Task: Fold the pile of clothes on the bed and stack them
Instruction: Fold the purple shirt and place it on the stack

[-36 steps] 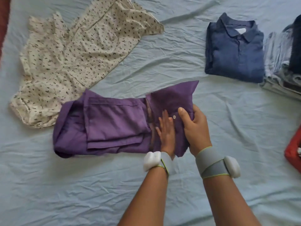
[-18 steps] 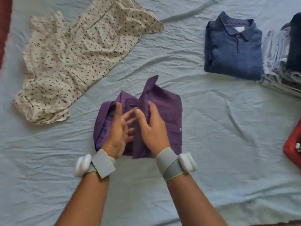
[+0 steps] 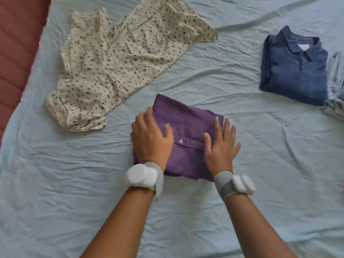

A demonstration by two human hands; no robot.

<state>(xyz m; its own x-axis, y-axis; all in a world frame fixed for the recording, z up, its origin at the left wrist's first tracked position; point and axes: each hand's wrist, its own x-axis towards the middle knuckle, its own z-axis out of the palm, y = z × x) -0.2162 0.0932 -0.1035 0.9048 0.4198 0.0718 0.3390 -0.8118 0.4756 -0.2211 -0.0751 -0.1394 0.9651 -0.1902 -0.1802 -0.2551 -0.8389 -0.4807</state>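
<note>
A purple button shirt lies folded into a compact square on the light blue bed sheet. My left hand rests flat on its left side, fingers straight. On the shirt's right edge my right hand presses down with spread fingers. A cream dotted garment lies unfolded and wrinkled at the upper left. A folded dark blue shirt sits at the upper right, collar up.
More folded grey clothes lie stacked at the right edge beside the blue shirt. A reddish-brown quilted surface borders the sheet along the left. Bare wrinkled sheet spreads in front of the purple shirt.
The purple shirt went from a long half-folded strip to a compact square. Both hands brought one end over, then came down flat on the folded shirt.
</note>
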